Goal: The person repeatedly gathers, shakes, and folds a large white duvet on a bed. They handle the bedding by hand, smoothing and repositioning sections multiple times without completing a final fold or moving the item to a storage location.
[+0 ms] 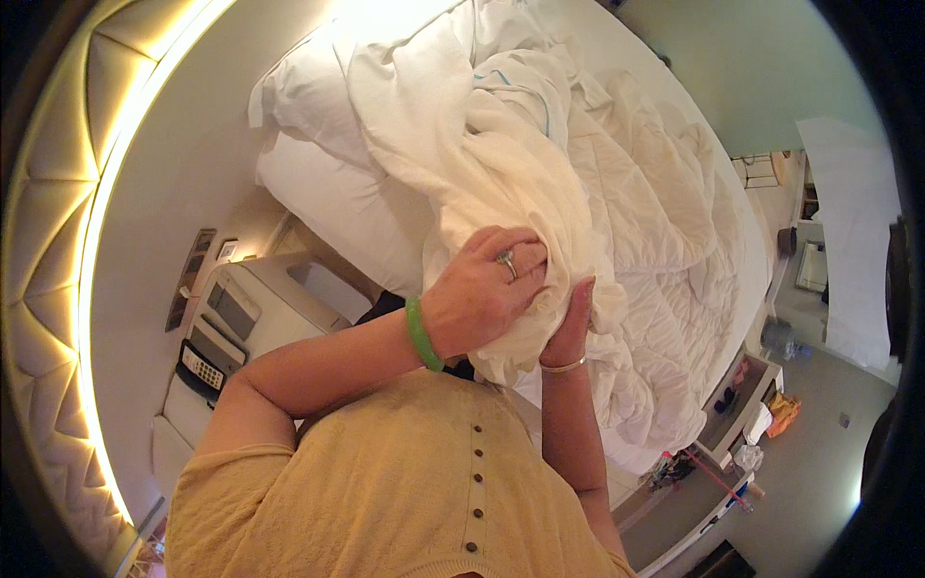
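A cream-white bed cover (520, 173) runs in long folds from the far side of the bed up to my body. My left hand (498, 282), with a ring and a green bangle at its wrist, lies over the cloth with its fingers curled into it. Just to the right, my right hand (571, 332) grips the gathered edge; its thumb shows on top, while its fingers are hidden by the fabric. A quilted white comforter (643, 180) lies rumpled beside the cover. Thin turquoise trim crosses a white cloth (520, 83) farther up.
White pillows (303, 94) are at the bed's upper left. To the left stands a nightstand (282, 289) with a telephone (202, 372), below a lit padded headboard (58, 238). An open shelf (744, 404) and a large water bottle (780, 338) are at the right.
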`<action>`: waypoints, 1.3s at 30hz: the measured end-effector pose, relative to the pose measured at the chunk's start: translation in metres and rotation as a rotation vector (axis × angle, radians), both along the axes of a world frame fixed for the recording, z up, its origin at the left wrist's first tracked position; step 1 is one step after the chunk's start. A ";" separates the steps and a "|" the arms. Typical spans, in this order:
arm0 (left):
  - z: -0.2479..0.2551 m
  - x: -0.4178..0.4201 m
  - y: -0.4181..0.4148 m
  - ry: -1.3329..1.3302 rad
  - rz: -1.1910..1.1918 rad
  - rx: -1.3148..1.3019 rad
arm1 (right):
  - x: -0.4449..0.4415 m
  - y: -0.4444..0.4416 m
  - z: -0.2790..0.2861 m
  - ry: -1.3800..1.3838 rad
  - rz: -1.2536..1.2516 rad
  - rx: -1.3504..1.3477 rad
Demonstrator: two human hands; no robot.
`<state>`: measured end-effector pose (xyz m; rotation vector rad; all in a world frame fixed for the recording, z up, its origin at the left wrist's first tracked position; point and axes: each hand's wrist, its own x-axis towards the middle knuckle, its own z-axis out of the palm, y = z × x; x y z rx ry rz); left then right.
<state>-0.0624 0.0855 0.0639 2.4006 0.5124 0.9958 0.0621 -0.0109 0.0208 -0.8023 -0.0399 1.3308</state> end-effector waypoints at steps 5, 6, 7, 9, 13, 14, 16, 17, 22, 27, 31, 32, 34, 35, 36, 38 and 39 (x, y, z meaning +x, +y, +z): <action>-0.009 0.004 -0.019 -0.143 -0.178 -0.262 | 0.019 -0.005 -0.017 -0.093 0.138 -0.003; -0.012 0.004 -0.021 -0.121 -0.220 -0.281 | 0.025 -0.006 -0.021 -0.118 0.143 -0.014; -0.014 0.003 -0.021 -0.110 -0.219 -0.280 | 0.029 -0.007 -0.025 -0.153 0.155 -0.011; -0.022 -0.002 -0.017 -0.023 -0.251 -0.244 | 0.035 -0.006 -0.033 -0.071 0.139 0.036; -0.045 -0.025 0.006 0.125 0.079 -0.386 | 0.040 -0.010 -0.047 0.021 -0.009 -0.144; -0.053 -0.029 0.015 0.266 0.184 -0.459 | 0.038 -0.012 -0.053 -0.466 0.012 -0.155; -0.075 -0.033 0.034 0.434 0.289 -0.550 | 0.037 -0.019 -0.063 -1.026 0.031 -0.051; -0.088 -0.032 0.043 0.398 0.298 -0.394 | 0.037 -0.023 -0.068 -1.197 0.083 -0.003; -0.156 -0.026 0.094 0.286 0.382 -0.032 | 0.043 -0.045 -0.075 -1.199 0.555 -0.050; -0.109 -0.021 0.142 0.123 0.241 0.128 | 0.054 -0.065 -0.051 -0.774 0.444 -0.105; 0.022 -0.068 0.147 0.030 0.096 0.193 | 0.055 -0.073 -0.047 -0.633 0.317 -0.142; 0.050 -0.091 0.148 0.039 0.052 0.299 | 0.054 -0.073 -0.049 -0.744 0.312 -0.173; 0.074 -0.124 0.142 0.163 0.022 0.381 | 0.050 -0.075 -0.054 -0.795 0.349 -0.185; 0.072 -0.134 0.146 0.252 0.057 0.382 | 0.050 -0.076 -0.057 -0.741 0.386 -0.153; 0.062 -0.145 0.152 0.346 0.125 0.348 | 0.051 -0.080 -0.059 -0.688 0.391 -0.150; 0.022 -0.157 0.164 0.634 0.053 0.205 | 0.054 -0.090 -0.062 -0.572 0.367 -0.184; -0.001 -0.171 0.161 0.800 0.053 0.089 | 0.057 -0.094 -0.066 -0.512 0.334 -0.218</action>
